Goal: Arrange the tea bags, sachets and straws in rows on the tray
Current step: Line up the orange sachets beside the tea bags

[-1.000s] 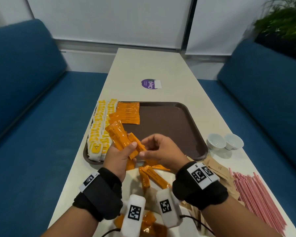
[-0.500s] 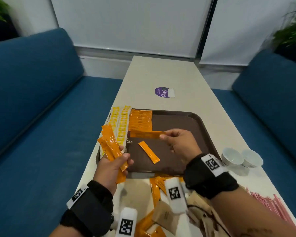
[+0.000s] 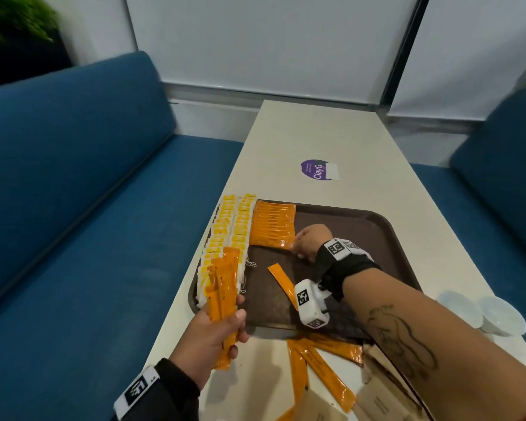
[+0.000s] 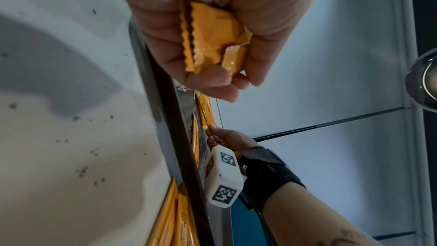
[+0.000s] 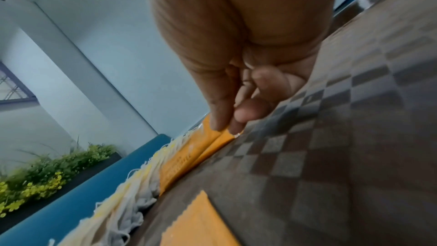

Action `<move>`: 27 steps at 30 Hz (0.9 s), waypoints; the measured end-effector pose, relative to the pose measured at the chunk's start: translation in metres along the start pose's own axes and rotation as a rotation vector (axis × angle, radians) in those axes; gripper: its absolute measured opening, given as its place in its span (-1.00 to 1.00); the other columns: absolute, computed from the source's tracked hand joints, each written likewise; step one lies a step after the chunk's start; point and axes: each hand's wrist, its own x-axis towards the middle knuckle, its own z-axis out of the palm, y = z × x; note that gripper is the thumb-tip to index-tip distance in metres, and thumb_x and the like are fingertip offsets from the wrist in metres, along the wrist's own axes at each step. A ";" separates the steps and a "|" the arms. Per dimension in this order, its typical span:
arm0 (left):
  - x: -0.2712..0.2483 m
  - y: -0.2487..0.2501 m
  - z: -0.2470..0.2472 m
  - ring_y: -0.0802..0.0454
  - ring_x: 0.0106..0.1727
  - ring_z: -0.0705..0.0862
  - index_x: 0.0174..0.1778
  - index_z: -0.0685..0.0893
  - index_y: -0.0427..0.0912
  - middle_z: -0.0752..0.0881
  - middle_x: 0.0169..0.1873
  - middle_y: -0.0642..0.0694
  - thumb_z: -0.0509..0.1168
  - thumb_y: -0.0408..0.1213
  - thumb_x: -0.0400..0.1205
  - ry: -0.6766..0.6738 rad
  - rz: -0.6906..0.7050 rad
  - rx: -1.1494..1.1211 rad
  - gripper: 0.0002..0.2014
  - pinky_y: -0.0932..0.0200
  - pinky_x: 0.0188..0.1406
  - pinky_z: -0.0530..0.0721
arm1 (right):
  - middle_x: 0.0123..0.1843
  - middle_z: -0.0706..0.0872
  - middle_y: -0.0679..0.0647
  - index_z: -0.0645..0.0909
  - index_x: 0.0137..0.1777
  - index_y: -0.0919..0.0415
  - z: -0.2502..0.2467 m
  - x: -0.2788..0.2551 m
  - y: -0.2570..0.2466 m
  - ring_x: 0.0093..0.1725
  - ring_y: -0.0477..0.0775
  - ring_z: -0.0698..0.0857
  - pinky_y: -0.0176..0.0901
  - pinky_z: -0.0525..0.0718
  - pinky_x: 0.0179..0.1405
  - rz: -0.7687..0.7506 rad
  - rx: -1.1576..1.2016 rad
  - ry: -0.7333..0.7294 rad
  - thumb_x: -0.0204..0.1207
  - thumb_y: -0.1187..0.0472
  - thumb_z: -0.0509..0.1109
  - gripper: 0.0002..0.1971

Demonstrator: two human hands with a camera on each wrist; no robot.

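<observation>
A brown tray (image 3: pixel 386 238) is set on the pale bench (image 3: pixel 331 132). Two rows of tea bags (image 3: pixel 225 235) are laid along its left side, one bag partly over the next. Beside them a row of orange sachets (image 3: pixel 274 224) is being built from the far end toward the near end, so each new one can be tucked against the last.

A bunch of spare sachets (image 3: pixel 223 287) is gripped in the left hand (image 3: pixel 208 337), fingers curled tight round their lower ends. It is held up above the near left corner of the tray, likely so the next one can be taken fast.

The right hand (image 3: pixel 308 242) is stretched over the tray. The near sachet of the row (image 5: pixel 214 144) is pinched at its end between thumb and fingertips (image 5: pixel 238 127), low on the tray, it seems to line it up.

One sachet (image 3: pixel 281 282) lies slanted and alone on the tray. More orange sachets (image 3: pixel 322 369) and brown sachets (image 3: pixel 377 399) are left in a heap on the bench, near the tray's front edge. No straws can be seen.
</observation>
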 end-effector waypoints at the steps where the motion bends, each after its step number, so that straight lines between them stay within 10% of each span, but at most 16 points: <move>1: 0.000 -0.001 -0.001 -0.01 -0.39 0.61 0.11 0.62 -0.15 0.64 -0.44 -0.09 0.25 -0.32 0.64 0.005 -0.002 0.000 -0.84 0.19 -0.52 0.56 | -0.28 0.67 0.01 0.67 0.19 0.32 0.001 0.003 -0.003 -0.35 -0.10 0.64 -0.36 0.58 -0.43 0.015 -0.046 -0.007 0.45 0.27 0.46 -0.68; 5: 0.002 -0.005 -0.003 -0.02 -0.38 0.62 0.15 0.62 -0.18 0.65 -0.43 -0.11 0.25 -0.33 0.63 0.014 -0.008 -0.002 -0.81 0.20 -0.55 0.56 | 0.08 0.78 0.06 0.71 0.15 0.18 0.004 0.011 -0.016 0.08 0.04 0.74 -0.14 0.64 -0.03 0.121 -0.382 0.007 0.53 -0.06 0.38 -0.64; 10: 0.001 -0.009 -0.002 -0.02 -0.38 0.63 0.14 0.61 -0.19 0.65 -0.42 -0.12 0.25 -0.35 0.63 0.009 -0.018 -0.007 -0.81 0.20 -0.55 0.57 | 0.04 0.78 0.08 0.67 0.11 0.21 0.007 0.023 -0.017 0.01 0.06 0.74 -0.15 0.53 -0.28 0.142 -0.485 0.016 0.43 -0.18 0.44 -0.53; 22: 0.001 -0.008 -0.006 -0.02 -0.38 0.63 0.14 0.61 -0.18 0.64 -0.37 -0.14 0.27 -0.34 0.62 0.009 -0.025 0.011 -0.81 0.17 -0.51 0.58 | -0.11 0.74 0.13 0.64 -0.03 0.25 -0.003 -0.038 -0.024 -0.14 0.06 0.71 -0.16 0.70 -0.11 -0.088 -0.390 -0.101 0.39 0.04 0.56 -0.68; 27: 0.000 -0.009 0.003 -0.03 -0.35 0.64 0.14 0.61 -0.18 0.64 -0.36 -0.13 0.27 -0.35 0.62 -0.030 -0.035 0.014 -0.81 0.17 -0.49 0.57 | -0.24 0.70 0.10 0.66 -0.18 0.30 0.012 -0.077 -0.019 -0.26 0.06 0.66 -0.12 0.66 -0.16 -0.146 -0.815 -0.263 0.39 -0.02 0.56 -0.65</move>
